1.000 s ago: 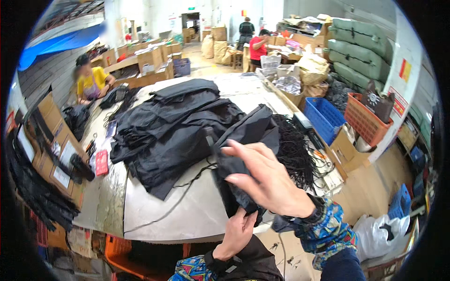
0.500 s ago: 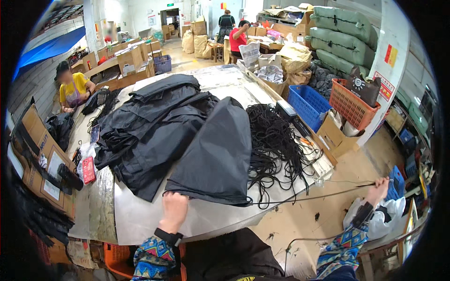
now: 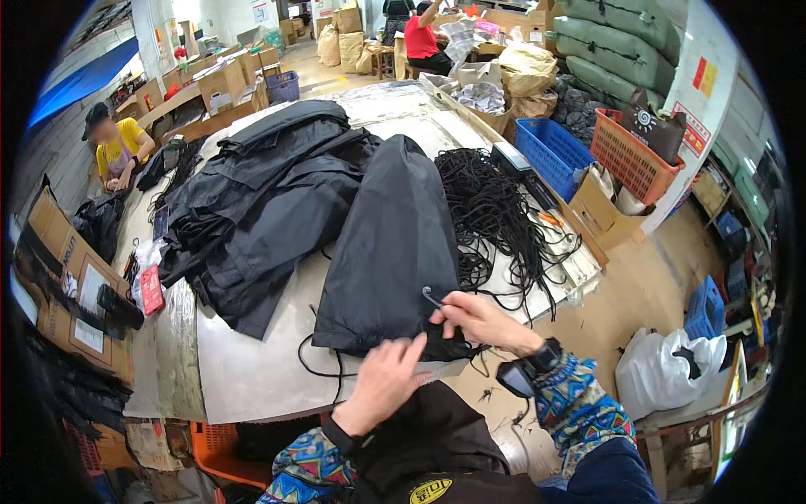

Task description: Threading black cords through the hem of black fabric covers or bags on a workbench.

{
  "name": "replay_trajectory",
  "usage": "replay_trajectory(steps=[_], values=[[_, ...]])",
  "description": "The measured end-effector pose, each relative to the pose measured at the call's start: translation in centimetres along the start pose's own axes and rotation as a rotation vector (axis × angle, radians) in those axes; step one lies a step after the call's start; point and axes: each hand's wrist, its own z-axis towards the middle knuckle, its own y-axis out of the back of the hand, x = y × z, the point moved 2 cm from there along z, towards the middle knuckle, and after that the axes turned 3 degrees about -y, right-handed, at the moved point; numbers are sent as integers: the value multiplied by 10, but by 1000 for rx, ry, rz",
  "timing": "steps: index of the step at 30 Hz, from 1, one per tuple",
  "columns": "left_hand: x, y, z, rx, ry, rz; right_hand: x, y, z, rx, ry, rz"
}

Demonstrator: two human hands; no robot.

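- Your left hand (image 3: pixel 384 382) is at the near edge of the black cloth piece (image 3: pixel 386 244). Its fingers are spread, so that grip is wide. I can't tell if it presses down.
- Your right hand (image 3: pixel 487 323) has a narrow grip: finger and thumb hold a small dark hook (image 3: pixel 429 294) with a curly end, over the cloth's near right part.
- The black cloth piece lies in front of you on the near side of the table (image 3: pixel 252 370). It looks light, thin and soft, so it should fold easily. Its faint shine makes me think it may slip a bit. It doesn't look easy to break.
- The near edge looks best to hold, close to its two corners.
- A black cord (image 3: pixel 308 363) loops out by the near left corner. It looks bendy and could tangle.
- Now marks and writing. Nearest, the dark cloth on your lap (image 3: pixel 424 420) has a yellow badge (image 3: pixel 431 490) with dark marks.
- To the left, a brown box (image 3: pixel 52 244) has print and a white label, too small to read.
- Far right, a dark bag (image 3: pixel 653 126) shows a white swirly sun.
- By it, a pillar (image 3: pixel 684 71) has a red and yellow sign (image 3: pixel 704 76).
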Motion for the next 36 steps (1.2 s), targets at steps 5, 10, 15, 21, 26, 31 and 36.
replay_trajectory(steps=[5, 10, 15, 21, 26, 31, 36], values=[[-10, -26, -101, 535, 92, -578, -27, -16, 35, 132, -216, 378], [-19, -16, -103, -37, 719, -860, -23, -40, 46, 196, -244, 567], [-10, -23, -56, -261, 1093, -1224, -24, -54, 48, 264, -243, 625], [-4, -41, -26, -330, 1135, -1406, -19, -45, 20, 156, -107, 518], [-8, -17, -13, -572, 1065, -1557, -14, -52, -26, -423, 160, -121], [-11, -12, -9, -566, 982, -1588, -8, -74, -33, -470, 289, -371], [-13, 1, -10, -526, 1018, -1596, 7, -78, -35, -411, 354, -293]])
